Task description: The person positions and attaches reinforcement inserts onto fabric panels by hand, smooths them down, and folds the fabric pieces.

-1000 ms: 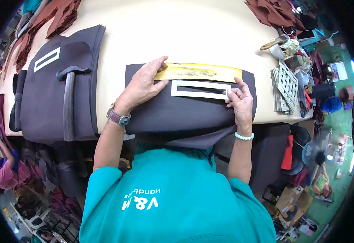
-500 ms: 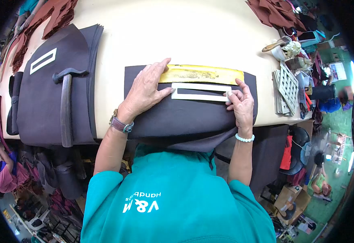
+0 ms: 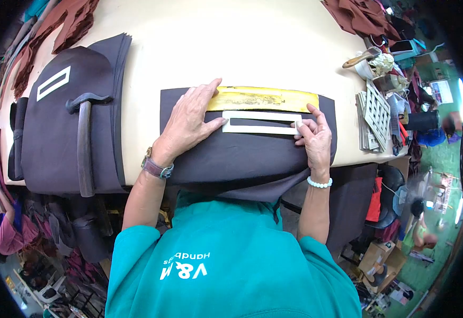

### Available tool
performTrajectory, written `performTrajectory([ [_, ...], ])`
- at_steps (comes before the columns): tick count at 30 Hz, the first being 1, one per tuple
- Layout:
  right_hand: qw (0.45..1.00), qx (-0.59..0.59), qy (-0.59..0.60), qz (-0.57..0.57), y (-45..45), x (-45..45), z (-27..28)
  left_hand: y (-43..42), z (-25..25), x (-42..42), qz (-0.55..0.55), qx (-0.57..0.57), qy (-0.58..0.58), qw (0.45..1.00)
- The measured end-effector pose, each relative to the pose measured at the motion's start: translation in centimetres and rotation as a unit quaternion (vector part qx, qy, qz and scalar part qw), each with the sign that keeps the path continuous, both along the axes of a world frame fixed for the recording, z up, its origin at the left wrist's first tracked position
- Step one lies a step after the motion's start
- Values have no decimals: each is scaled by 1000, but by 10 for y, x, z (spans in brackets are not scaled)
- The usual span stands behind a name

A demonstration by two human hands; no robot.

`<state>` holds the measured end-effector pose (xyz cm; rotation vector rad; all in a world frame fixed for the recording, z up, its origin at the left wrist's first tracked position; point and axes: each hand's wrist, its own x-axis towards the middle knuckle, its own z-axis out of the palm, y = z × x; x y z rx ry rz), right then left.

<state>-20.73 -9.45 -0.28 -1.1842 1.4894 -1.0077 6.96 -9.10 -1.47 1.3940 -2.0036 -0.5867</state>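
Note:
A dark, flexible sheet (image 3: 205, 159) lies before me at the table's near edge, its front part hanging over. On it rests a yellow strip (image 3: 263, 99) with dark smudges. Just below the strip is a white rectangular frame (image 3: 263, 129) with a long slot. My left hand (image 3: 189, 119) lies flat with fingers extended over the strip's left end, its thumb touching the frame's left end. With thumb and fingers, my right hand (image 3: 316, 138) pinches the frame's right end, while one finger reaches to the strip's right end.
To the left, a hammer (image 3: 86, 143) and another white frame (image 3: 53, 83) lie on stacked dark sheets (image 3: 46, 143). White lattice pieces (image 3: 374, 116), a brush (image 3: 361, 57) and a cluttered group of tools stand at the right. Brown pieces (image 3: 348, 18) lie at the far edge.
The view has shifted slightly. My hands, the white frame and the yellow strip keep nearly the same places relative to each other.

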Motion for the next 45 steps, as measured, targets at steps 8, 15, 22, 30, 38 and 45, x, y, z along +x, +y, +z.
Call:
performTrajectory([
  [8,1000,-4,0,0,0,-1,-2,0,1,-1,2,8,-6,1000],
  [15,1000,-6,-2,-1,1,0,-1,1,1,0,1,6,-5,1000],
  [22,1000,-5,2,-4,1,0,-2,2,1,-1,0,-5,-5,1000],
  [30,1000,-7,5,-1,2,-1,0,2,2,-1,1,-7,-13,1000],
  [38,991,-35,122,-36,9,0,6,3,5,-3,6,-2,-23,1000],
  [45,987,-46,145,-43,7,-5,3,2,3,-2,3,-2,-21,1000],
])
